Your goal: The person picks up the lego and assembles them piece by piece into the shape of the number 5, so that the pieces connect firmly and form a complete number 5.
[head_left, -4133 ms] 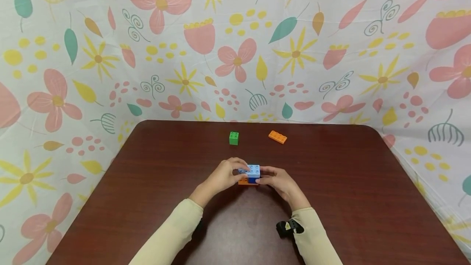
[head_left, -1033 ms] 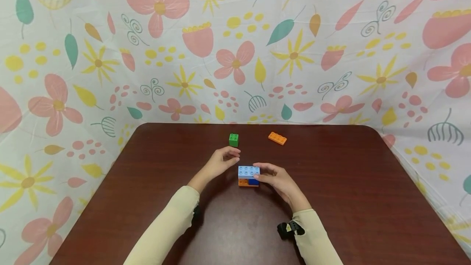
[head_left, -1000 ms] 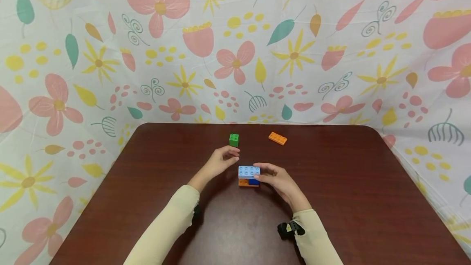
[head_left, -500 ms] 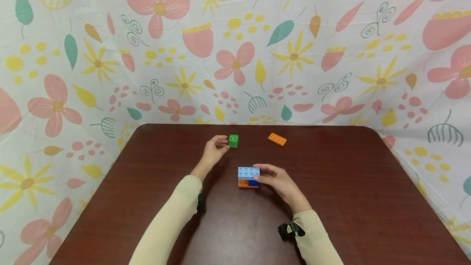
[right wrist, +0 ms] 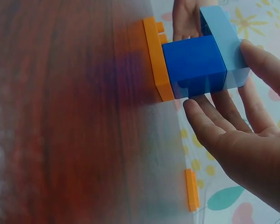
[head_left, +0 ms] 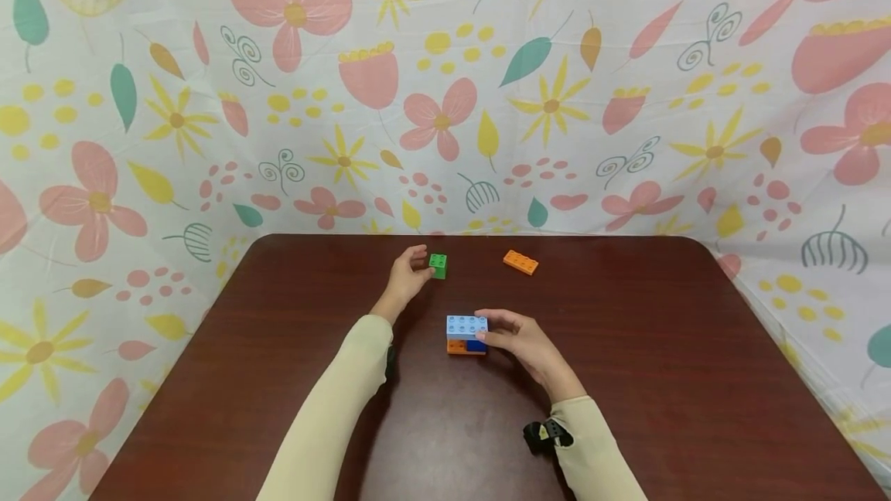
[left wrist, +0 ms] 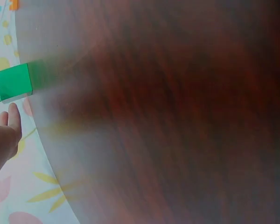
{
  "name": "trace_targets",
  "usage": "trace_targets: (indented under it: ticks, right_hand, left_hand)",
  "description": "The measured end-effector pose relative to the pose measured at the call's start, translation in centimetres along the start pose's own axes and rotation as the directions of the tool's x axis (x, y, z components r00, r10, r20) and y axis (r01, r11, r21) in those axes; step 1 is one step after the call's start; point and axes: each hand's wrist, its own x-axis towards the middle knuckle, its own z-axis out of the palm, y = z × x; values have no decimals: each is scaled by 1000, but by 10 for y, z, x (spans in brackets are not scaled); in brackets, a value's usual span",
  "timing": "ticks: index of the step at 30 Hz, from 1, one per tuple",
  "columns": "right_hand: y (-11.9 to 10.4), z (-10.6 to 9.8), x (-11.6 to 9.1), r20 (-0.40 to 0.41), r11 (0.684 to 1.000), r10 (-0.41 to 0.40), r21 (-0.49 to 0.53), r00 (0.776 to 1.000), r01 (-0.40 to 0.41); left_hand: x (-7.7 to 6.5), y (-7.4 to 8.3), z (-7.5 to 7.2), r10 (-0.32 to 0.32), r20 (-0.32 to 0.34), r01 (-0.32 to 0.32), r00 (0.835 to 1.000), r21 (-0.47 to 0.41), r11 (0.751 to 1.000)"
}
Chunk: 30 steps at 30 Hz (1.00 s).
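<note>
My right hand [head_left: 525,342] holds a small stack of toy building bricks at its right end, thumb on the front and fingers behind. The stack has a light-blue brick [head_left: 465,326] on top, a dark-blue brick [right wrist: 193,65] beneath its right half and an orange plate [head_left: 456,346] at the bottom. Under the light-blue brick's left half there is a gap. Further back, my left hand [head_left: 406,277] is at the left side of a green brick [head_left: 438,266], thumb tip right at its edge and fingers extended. In the left wrist view, a fingertip shows just beside the green brick.
A loose orange plate [head_left: 520,262] lies toward the back of the dark brown table [head_left: 661,377], right of the green brick. A flower-patterned cloth [head_left: 445,176] hangs behind the table. A black strap [head_left: 546,434] is at the right wrist.
My left hand has let go of the stack and moved back and left to the green brick. My right hand has stayed on the stack. The view has shifted slightly.
</note>
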Motion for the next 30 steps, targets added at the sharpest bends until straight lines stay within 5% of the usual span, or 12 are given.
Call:
trace_targets:
  ticks: [17, 30]
  right_hand:
    - [-1, -1, 1, 16, 1000, -5, 0, 1000, 5]
    - [-2, -1, 1, 11, 1000, 8, -6, 1000, -7]
  left_hand:
    - [9, -4, 9, -86, 103, 77, 991, 92, 993]
    - [1, -2, 10, -104, 39, 101, 994, 79, 992]
